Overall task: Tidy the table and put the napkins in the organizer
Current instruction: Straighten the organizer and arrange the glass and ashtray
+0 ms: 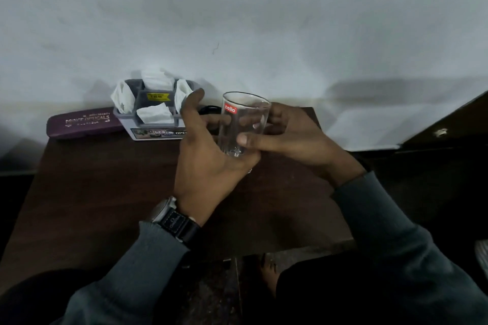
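Note:
A clear drinking glass with a red label is held upright above the dark wooden table. My right hand wraps it from the right, thumb across its lower front. My left hand cups its base from the left with the fingers spread. Behind and left stands the grey organizer by the wall, with white folded napkins sticking out of several compartments.
A maroon spectacle case lies left of the organizer along the wall. A small black object sits behind my left hand. The white wall rises just behind the table. The table's right edge lies close to my right forearm, with dark floor beyond.

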Available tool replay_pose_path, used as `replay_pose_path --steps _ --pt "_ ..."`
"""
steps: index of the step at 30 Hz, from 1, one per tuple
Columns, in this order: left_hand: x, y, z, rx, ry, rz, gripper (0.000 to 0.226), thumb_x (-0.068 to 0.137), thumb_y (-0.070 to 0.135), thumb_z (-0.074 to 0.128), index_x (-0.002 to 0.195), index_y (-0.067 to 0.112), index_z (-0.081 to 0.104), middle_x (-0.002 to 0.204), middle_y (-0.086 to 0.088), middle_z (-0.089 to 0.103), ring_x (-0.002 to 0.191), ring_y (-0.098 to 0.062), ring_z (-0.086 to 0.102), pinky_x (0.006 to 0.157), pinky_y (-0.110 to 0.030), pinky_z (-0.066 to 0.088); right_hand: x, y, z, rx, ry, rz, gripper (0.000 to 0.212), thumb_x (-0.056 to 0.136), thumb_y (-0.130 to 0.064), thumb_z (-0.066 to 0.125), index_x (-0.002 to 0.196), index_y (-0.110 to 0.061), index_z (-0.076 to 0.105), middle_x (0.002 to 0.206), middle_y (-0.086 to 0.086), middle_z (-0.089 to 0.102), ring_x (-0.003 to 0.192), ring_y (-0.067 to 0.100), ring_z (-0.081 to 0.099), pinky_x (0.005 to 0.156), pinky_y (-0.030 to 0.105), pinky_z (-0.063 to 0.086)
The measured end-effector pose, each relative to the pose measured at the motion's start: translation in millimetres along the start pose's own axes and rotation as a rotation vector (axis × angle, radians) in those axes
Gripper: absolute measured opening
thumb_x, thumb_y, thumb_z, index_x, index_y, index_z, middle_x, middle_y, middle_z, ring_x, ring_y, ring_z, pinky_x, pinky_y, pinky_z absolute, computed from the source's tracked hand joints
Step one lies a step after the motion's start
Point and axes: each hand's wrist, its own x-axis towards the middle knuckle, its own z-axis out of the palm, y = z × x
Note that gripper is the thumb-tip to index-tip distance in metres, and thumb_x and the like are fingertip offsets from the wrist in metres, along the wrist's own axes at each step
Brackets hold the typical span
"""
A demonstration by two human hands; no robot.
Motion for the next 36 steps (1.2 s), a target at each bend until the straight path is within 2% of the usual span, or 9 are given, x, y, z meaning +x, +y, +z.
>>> replay_pose_path --steps 3,6,10,14,18,22,24,31,36 --pt "0.7 -0.7 -1.4 -0.004 -0.059 -0.017 0.116 0.065 0.036 0.092 0.154 0.027 0.018 0.114 0.013 0.067 0.106 0.004 0.065 0.082 -0.011 0.053 1.8 7.1 -2.6 -0.008 0.081 -0.052 0.045 0.074 -0.009 0.090 0.115 -0.005 0.070 0.112 0.008 0.077 0.104 0.022 0.074 0.095 0.039 0.059" --pt "2.7 -2.8 -5.7 0.023 -0.131 -0.048 0.121 0.063 0.047 0.095 0.154 0.032 0.017 0.139 0.009 0.056 0.122 -0.002 0.059 0.101 -0.026 0.052 6.4 14.7 -8.6 -0.039 0.191 -0.075 0.057 0.069 -0.019 0.093 0.120 -0.012 0.068 0.112 0.003 0.077 0.103 0.019 0.074 0.091 0.040 0.061" --pt "6.5 -9.9 -12.4 0.186 -0.146 -0.100 0.097 0.073 0.050 0.087 0.150 0.029 0.032 0.149 0.007 0.048 0.126 -0.005 0.048 0.102 -0.024 0.040 15.8 23.7 -27.6 -0.076 0.469 -0.139 0.068 0.065 -0.037 0.093 0.124 -0.019 0.065 0.114 -0.006 0.075 0.100 0.010 0.074 0.088 0.035 0.062" --pt "8.2 -14.1 -13.1 0.206 -0.106 -0.146 0.078 0.079 0.046 0.083 0.145 0.028 0.044 0.146 0.007 0.055 0.132 -0.012 0.053 0.108 -0.029 0.043 27.6 40.9 -34.9 -0.148 0.623 -0.145 0.063 0.065 -0.043 0.093 0.119 -0.028 0.063 0.113 -0.014 0.071 0.098 0.003 0.072 0.083 0.030 0.063" --pt "10.9 -13.0 -12.4 0.205 -0.076 -0.172 0.074 0.080 0.046 0.082 0.142 0.028 0.047 0.144 0.008 0.058 0.131 -0.013 0.055 0.110 -0.033 0.045 41.5 56.4 -31.3 -0.198 0.633 -0.119 0.062 0.064 -0.044 0.090 0.117 -0.032 0.060 0.111 -0.017 0.069 0.094 -0.003 0.070 0.081 0.020 0.060" --pt "11.8 -12.0 -13.7 0.200 -0.070 -0.199 0.071 0.081 0.047 0.081 0.141 0.029 0.047 0.143 0.009 0.059 0.131 -0.012 0.055 0.112 -0.037 0.045 49.7 66.3 -29.3 -0.226 0.608 -0.087 0.067 0.065 -0.042 0.090 0.122 -0.025 0.060 0.109 -0.018 0.067 0.085 -0.015 0.066 0.069 0.005 0.050" --pt "11.8 -11.3 -14.6 0.199 -0.070 -0.207 0.069 0.081 0.047 0.081 0.139 0.031 0.047 0.142 0.011 0.059 0.131 -0.011 0.055 0.110 -0.036 0.046 51.4 70.6 -28.7 -0.228 0.601 -0.073 0.067 0.065 -0.040 0.091 0.123 -0.024 0.060 0.109 -0.017 0.066 0.084 -0.018 0.065 0.067 0.003 0.048" --pt "12.6 -10.2 -15.7 0.199 -0.074 -0.215 0.069 0.082 0.047 0.080 0.140 0.031 0.047 0.142 0.012 0.058 0.131 -0.010 0.055 0.107 -0.031 0.045 56.1 79.8 -29.0 -0.246 0.608 -0.071 0.065 0.065 -0.043 0.090 0.121 -0.025 0.061 0.113 -0.014 0.067 0.097 0.005 0.070 0.082 0.019 0.055" --pt "11.8 -10.6 -15.5 0.207 -0.067 -0.213 0.068 0.081 0.047 0.081 0.139 0.031 0.049 0.139 0.011 0.061 0.127 -0.009 0.058 0.104 -0.027 0.045 54.7 87.3 -27.5 -0.237 0.591 -0.089 0.062 0.068 -0.041 0.089 0.119 -0.032 0.056 0.118 -0.014 0.065 0.102 0.003 0.066 0.078 0.003 0.046"
